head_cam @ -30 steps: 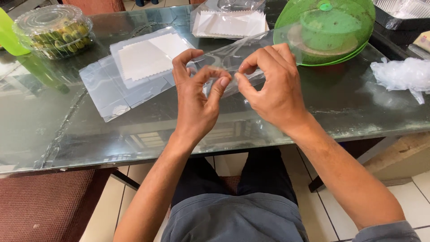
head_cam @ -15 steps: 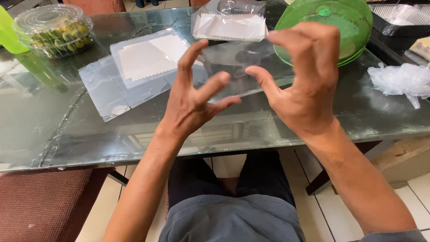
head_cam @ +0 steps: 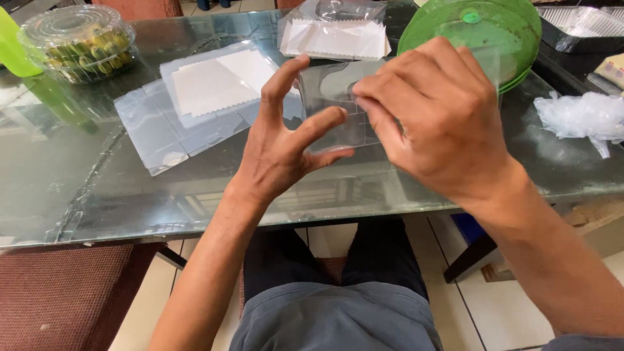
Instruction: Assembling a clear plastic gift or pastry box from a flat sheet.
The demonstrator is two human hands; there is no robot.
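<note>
I hold a clear plastic box point(head_cam: 331, 97), partly folded into shape, above the near edge of the glass table point(head_cam: 97, 195). My left hand point(head_cam: 286, 140) supports it from the left and below with spread fingers. My right hand point(head_cam: 435, 117) grips its right side, fingertips pinching the front wall. Flat clear plastic sheets point(head_cam: 156, 130) with white paper liners point(head_cam: 214, 84) lie on the table to the left.
A round clear container of small green fruit point(head_cam: 78, 42) stands at the back left. A second clear pack with a white liner point(head_cam: 335, 29) lies at the back, a green lidded bowl point(head_cam: 487, 29) beside it. Crumpled clear plastic point(head_cam: 582, 117) lies at the right.
Both hands have lifted off the table with the plastic piece. It has gone from a flat sheet held low to a box shape held up between the hands.
</note>
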